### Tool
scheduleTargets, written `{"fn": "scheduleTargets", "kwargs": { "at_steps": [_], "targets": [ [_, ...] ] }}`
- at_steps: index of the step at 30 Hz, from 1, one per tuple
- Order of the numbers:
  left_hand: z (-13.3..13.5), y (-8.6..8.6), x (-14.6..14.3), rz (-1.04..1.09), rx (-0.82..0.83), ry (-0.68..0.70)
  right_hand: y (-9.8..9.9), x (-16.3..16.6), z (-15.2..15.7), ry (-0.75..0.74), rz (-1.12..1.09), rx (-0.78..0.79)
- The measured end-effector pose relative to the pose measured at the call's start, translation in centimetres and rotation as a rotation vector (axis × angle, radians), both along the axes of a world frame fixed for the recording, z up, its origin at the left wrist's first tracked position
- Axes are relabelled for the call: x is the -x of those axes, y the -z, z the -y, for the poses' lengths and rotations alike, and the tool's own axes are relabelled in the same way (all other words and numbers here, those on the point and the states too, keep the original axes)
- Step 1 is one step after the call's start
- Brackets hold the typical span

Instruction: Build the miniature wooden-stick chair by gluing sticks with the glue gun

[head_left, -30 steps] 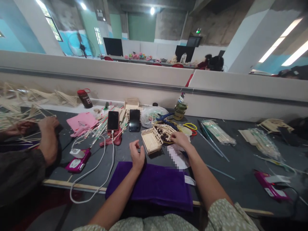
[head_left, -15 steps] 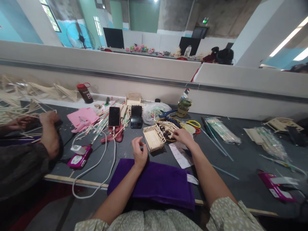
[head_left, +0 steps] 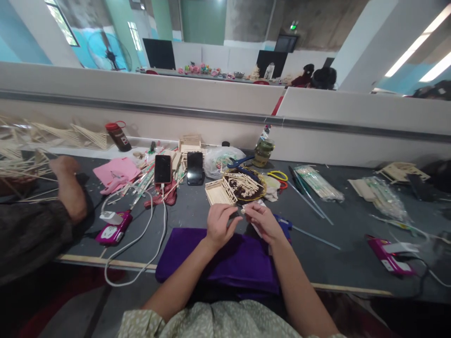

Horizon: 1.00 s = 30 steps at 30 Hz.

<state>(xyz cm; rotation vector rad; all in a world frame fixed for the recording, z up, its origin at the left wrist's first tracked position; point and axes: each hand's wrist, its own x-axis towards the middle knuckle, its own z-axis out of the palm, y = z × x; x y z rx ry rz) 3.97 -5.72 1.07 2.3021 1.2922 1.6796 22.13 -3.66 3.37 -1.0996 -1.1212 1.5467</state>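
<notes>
My right hand (head_left: 262,220) pinches a small pale wooden piece (head_left: 243,211) between thumb and fingertips. Close beside it, my left hand (head_left: 221,225) has its thumb and fingers apart, with nothing visible in them. Just beyond the left hand lies a small box-shaped model made of wooden sticks (head_left: 219,191), its near edge partly hidden by the fingers. A round dark tray (head_left: 261,188) with wooden sticks and small wooden bits stands to its right. Folded purple cloth (head_left: 225,267) lies under my wrists. A blue glue gun (head_left: 283,224) is partly hidden behind my right hand.
Two phones (head_left: 195,168), a clear plastic bag (head_left: 220,162), a jar (head_left: 263,152) and pliers (head_left: 241,162) stand or lie farther back. A white cable (head_left: 165,234) loops at left, near a pink power strip (head_left: 114,228). Another person's arm (head_left: 70,192) works at far left.
My right hand has come back from the tray toward me, now pinching a small wooden piece. My left hand has moved right, close to it. The glue gun has come into view.
</notes>
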Motion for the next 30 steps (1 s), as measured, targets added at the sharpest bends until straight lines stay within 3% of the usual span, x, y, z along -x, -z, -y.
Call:
{"fn": "scheduleTargets", "kwargs": {
  "at_steps": [6, 10, 13, 15, 17, 20, 24, 30],
  "targets": [
    [-0.3, -0.5, -0.6, -0.077, 0.011, 0.095, 0.7, 1.2, 2.0, -0.006, -0.148, 0.070],
    [0.2, -0.3, -0.7, -0.109, 0.047, 0.166, 1.0, 0.7, 2.7, -0.011, -0.013, 0.005],
    [1.0, 0.1, -0.9, -0.104, 0.056, 0.202, 1.4, -1.8, 3.2, 0.047, 0.402, -0.151],
    [1.5, 0.3, -1.3, -0.101, 0.066, 0.229, 1.9, -4.3, 3.7, 0.224, 0.836, -0.241],
    [1.9, 0.5, -1.8, -0.112, 0.094, 0.248, 2.4, -7.0, 4.3, 0.354, 1.195, -0.158],
    [2.0, 1.0, -3.1, -0.160, 0.180, 0.270, 3.4, -9.8, 5.0, 0.321, 1.416, 0.030],
    [1.8, 2.3, -5.1, -0.284, 0.310, 0.354, 4.8, -10.9, 5.3, 0.280, 1.417, 0.159],
    [1.9, 3.7, -6.4, -0.570, 0.467, 0.452, 6.3, -11.4, 4.7, 0.338, 1.292, 0.141]
  ]
}}
